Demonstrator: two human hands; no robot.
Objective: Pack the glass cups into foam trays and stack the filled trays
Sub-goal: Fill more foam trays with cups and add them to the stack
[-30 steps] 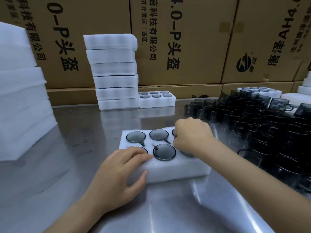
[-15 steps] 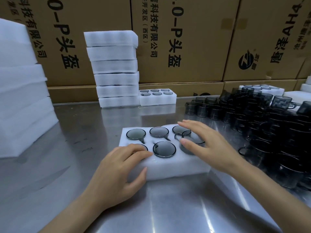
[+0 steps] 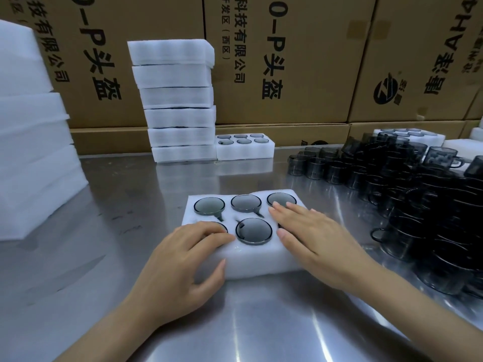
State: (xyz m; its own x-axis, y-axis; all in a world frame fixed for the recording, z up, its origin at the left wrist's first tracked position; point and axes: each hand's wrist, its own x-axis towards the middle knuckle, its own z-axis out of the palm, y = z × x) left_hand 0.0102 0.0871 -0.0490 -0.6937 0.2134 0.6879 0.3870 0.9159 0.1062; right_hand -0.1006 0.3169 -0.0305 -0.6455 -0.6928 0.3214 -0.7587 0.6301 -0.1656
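A white foam tray [image 3: 258, 262] lies on the steel table in front of me with dark glass cups [image 3: 253, 230] seated in its round holes. My left hand [image 3: 183, 262] grips the tray's near left corner, fingers on top and thumb against the front wall, covering one hole. My right hand [image 3: 311, 239] lies flat with straight fingers on the tray's right side, hiding the near right hole. A crowd of loose dark glass cups [image 3: 407, 194] stands at the right.
A stack of foam trays [image 3: 177, 100] stands at the back with one filled tray [image 3: 244, 148] beside it. More foam [image 3: 31, 126] is piled at the left. Another filled tray [image 3: 407, 135] sits back right. Cardboard boxes [image 3: 287, 61] wall the rear.
My right hand went from a fist pressing over the tray's right cups to an open palm, then settled flat on the tray's right side. My left hand kept its grip.
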